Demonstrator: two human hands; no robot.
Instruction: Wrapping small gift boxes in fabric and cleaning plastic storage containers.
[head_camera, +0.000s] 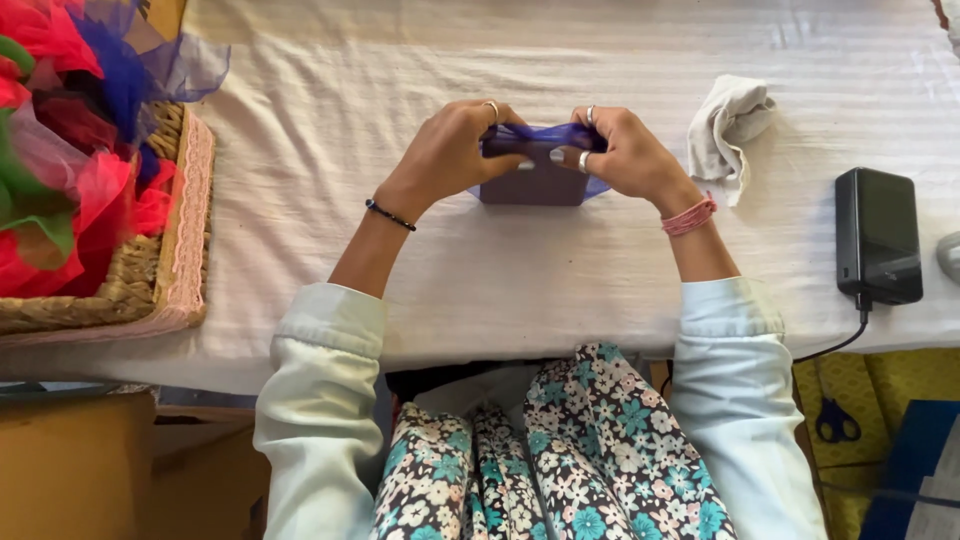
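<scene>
Purple box wrapped in sheer blue mesh fabric (540, 172), pinched from both sides mid-worktop.
Left hand (450, 150) and right hand (625, 152) press their fingers (505, 150) onto its top edges. Outward: crumpled white cloth (728, 122) and black power bank (878, 235) toward the right edge, wicker basket of coloured tulle (160, 270) at the left edge.

there were two hands, left hand (450, 150) and right hand (625, 152), one purple pouch (535, 180), one basket (160, 280) at nine o'clock, one white cloth (728, 122), one black device (878, 235) at three o'clock.

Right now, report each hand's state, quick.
Left hand: closed on the small purple pouch.
Right hand: closed on the same pouch's other end.
</scene>
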